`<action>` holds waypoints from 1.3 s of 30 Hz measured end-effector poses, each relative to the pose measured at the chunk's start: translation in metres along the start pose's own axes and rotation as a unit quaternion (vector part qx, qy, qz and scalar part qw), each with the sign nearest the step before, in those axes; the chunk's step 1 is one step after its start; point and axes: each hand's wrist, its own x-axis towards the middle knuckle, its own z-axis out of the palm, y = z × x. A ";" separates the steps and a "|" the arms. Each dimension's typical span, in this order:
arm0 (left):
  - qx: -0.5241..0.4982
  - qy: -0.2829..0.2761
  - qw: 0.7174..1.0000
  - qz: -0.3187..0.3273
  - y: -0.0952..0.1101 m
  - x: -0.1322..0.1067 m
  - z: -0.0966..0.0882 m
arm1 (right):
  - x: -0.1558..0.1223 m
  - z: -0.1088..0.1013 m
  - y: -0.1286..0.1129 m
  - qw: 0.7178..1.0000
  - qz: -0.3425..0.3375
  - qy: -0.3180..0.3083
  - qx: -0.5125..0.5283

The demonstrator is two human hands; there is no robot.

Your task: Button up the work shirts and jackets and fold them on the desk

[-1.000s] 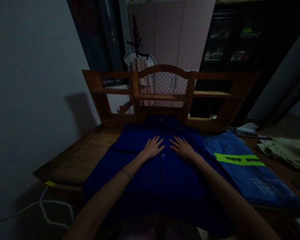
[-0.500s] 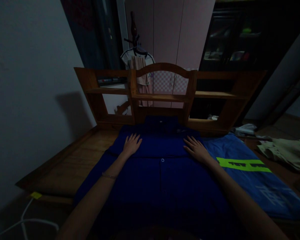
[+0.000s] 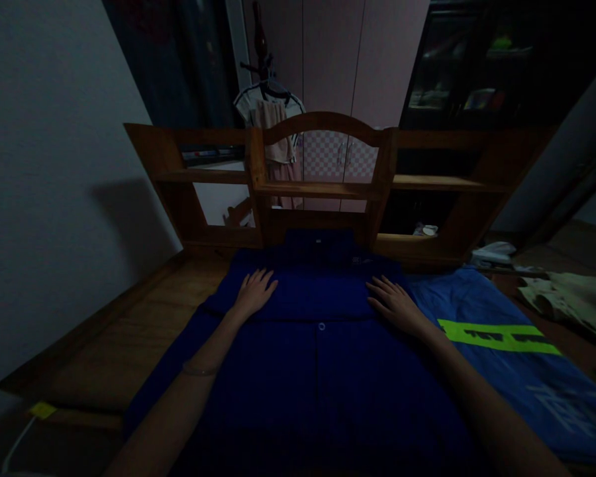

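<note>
A dark blue buttoned shirt (image 3: pixel 322 371) lies spread front-up on a wooden bed platform (image 3: pixel 129 331), its collar toward the headboard. My left hand (image 3: pixel 252 292) rests flat on the shirt's left shoulder area, fingers stretched out. My right hand (image 3: pixel 395 303) lies flat on the right shoulder area, fingers apart. A button (image 3: pixel 322 326) shows on the placket between the two hands. Neither hand holds anything.
A lighter blue garment with a yellow-green stripe (image 3: pixel 499 334) lies to the right of the shirt. A beige garment (image 3: pixel 571 301) sits at far right. A wooden headboard with shelves (image 3: pixel 322 185) stands behind; clothes hang on a rack (image 3: pixel 271 119). A grey wall is at left.
Both hands slid apart from the shirt's middle to its shoulders, staying flat on the cloth. The view has moved slightly closer and lower.
</note>
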 end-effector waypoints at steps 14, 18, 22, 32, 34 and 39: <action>-0.010 -0.005 1.000 0.001 0.001 -0.004 -0.003 | -0.003 0.000 -0.005 1.000 0.006 -0.004 -0.008; -0.007 -0.009 1.000 -0.002 0.002 -0.004 -0.004 | -0.003 -0.001 -0.007 1.000 0.012 -0.001 -0.010; 0.009 -0.010 1.000 0.000 0.003 -0.006 -0.001 | -0.002 0.002 -0.007 1.000 0.016 0.005 -0.017; 0.033 -0.024 0.999 0.019 0.009 -0.014 -0.004 | -0.002 0.010 -0.023 0.994 0.054 0.039 -0.089; 0.030 -0.034 0.999 -0.003 0.004 -0.023 -0.008 | -0.007 0.008 -0.021 0.994 0.060 0.033 -0.089; 0.036 -0.084 0.993 -0.079 -0.026 -0.048 -0.029 | -0.038 -0.015 -0.029 0.995 0.076 -0.011 -0.065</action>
